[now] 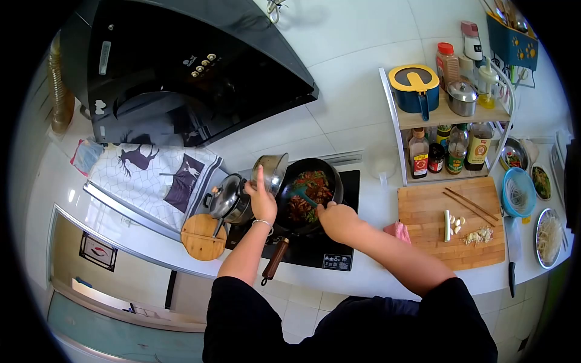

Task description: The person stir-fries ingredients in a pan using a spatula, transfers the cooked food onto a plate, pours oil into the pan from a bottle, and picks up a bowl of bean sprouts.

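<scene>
Left hand: we have our left hand point(261, 202) closed at the near side of a silver, round metal pot point(272, 169), one finger stretched up along its wall.
Pot: just beyond that hand, at the wok's left rim.
Right hand: our right hand point(340, 222) is wrapped around the handle of a teal, flat-bladed spatula point(299, 190).
Spatula: ahead and left of the right hand, its blade in the reddish-brown, green-flecked food point(311, 180).
Wok: the black, round wok point(311, 164) sits on the black, glassy cooktop point(342, 253), its brown wooden handle point(280, 249) reaching past the cooktop's front edge.
Cooktop label: a white printed panel point(336, 261) near the front right corner; we cannot read its writing.
Bottle label: red and yellow on the dark glass bottle point(419, 151), lower shelf's left end; too small for us.
</scene>
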The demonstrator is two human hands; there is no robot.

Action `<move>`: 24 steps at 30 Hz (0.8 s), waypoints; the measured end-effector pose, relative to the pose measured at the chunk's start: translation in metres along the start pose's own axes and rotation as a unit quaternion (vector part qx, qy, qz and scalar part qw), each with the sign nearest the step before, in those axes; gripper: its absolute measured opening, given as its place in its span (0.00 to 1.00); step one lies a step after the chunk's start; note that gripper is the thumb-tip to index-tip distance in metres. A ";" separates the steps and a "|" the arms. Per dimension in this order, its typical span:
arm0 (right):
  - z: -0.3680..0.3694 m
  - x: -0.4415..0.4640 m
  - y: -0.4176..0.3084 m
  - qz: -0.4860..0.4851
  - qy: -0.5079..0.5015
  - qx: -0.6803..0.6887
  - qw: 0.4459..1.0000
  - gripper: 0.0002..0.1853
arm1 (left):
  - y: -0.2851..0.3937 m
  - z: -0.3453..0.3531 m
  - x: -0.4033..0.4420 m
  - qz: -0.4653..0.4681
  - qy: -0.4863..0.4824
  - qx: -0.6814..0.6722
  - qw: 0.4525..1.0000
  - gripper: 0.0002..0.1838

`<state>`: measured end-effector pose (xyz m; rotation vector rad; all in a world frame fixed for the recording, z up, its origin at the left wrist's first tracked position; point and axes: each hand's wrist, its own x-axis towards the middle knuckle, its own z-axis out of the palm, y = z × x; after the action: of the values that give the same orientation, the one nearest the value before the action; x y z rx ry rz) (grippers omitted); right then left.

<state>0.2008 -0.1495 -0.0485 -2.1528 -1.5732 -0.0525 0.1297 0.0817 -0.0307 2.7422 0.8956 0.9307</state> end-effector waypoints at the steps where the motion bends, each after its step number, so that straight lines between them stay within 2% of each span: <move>1: -0.001 -0.005 0.006 0.018 -0.038 0.016 0.999 0.19 | -0.001 -0.002 0.001 -0.001 0.002 0.003 1.000 0.49; 3: -0.001 -0.012 0.013 0.037 -0.076 0.033 0.996 0.19 | 0.001 -0.005 0.002 -0.003 0.007 0.005 1.000 0.49; 8: 0.017 -0.013 0.008 0.031 -0.049 0.109 0.992 0.19 | 0.004 0.000 0.000 0.014 0.044 -0.010 0.999 0.49; 13: 0.053 0.005 0.012 0.062 -0.003 0.193 0.979 0.19 | 0.012 -0.004 -0.005 0.006 0.033 -0.041 0.999 0.49; 15: 0.073 0.009 0.024 0.089 0.049 0.295 0.950 0.22 | 0.009 -0.006 -0.005 -0.005 0.023 -0.053 0.998 0.49; 16: 0.081 0.011 0.028 0.082 0.096 0.300 0.946 0.22 | 0.005 -0.005 -0.005 -0.007 0.035 -0.058 0.998 0.48; 17: 0.088 0.012 0.033 0.081 0.094 0.299 0.946 0.22 | 0.001 -0.002 -0.005 -0.009 0.046 -0.064 0.997 0.48; 19: 0.076 0.016 0.041 0.167 0.028 0.470 0.866 0.22 | -0.014 0.005 -0.003 -0.046 0.058 -0.096 0.993 0.48; 20: 0.078 0.017 0.046 0.160 0.028 0.441 0.883 0.22 | -0.021 0.010 -0.004 -0.082 0.070 -0.128 0.986 0.48; 21: 0.075 0.019 0.051 0.161 0.027 0.440 0.883 0.22 | -0.001 -0.004 -0.003 -0.246 0.009 -0.285 0.926 0.48; 23: 0.068 0.020 0.060 0.174 -0.014 0.408 0.896 0.21 | -0.012 -0.006 -0.001 -0.350 0.011 -0.529 0.773 0.46; 24: 0.065 0.021 0.066 0.175 -0.014 0.406 0.897 0.21 | -0.020 -0.011 0.003 -0.432 0.003 -0.564 0.704 0.40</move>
<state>0.2521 -0.1209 -0.1228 -1.6957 -0.9282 0.6413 0.1149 0.0988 -0.0260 1.0700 0.9542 0.8117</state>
